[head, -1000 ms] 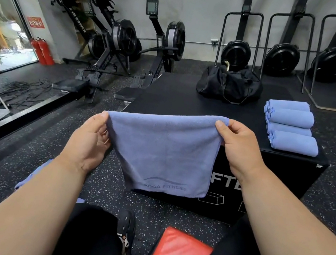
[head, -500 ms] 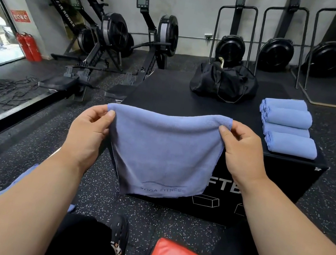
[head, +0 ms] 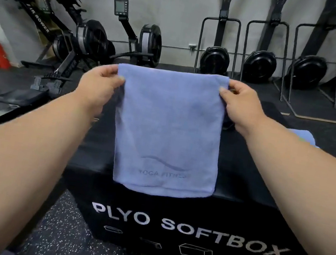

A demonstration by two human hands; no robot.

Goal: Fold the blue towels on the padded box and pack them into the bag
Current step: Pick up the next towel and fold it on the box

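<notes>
I have the soft blue terry towel (head: 167, 131) pinched at its two top corners, left hand (head: 101, 81) and right hand (head: 239, 102) level, its long axis hanging straight down over the near edge of the black padded plyo box (head: 187, 230).

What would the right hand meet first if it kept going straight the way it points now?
The right hand points forward and left, gripping the blue towel. Beyond lies open air above the padded box; what the towel hides is unknowable.
</notes>
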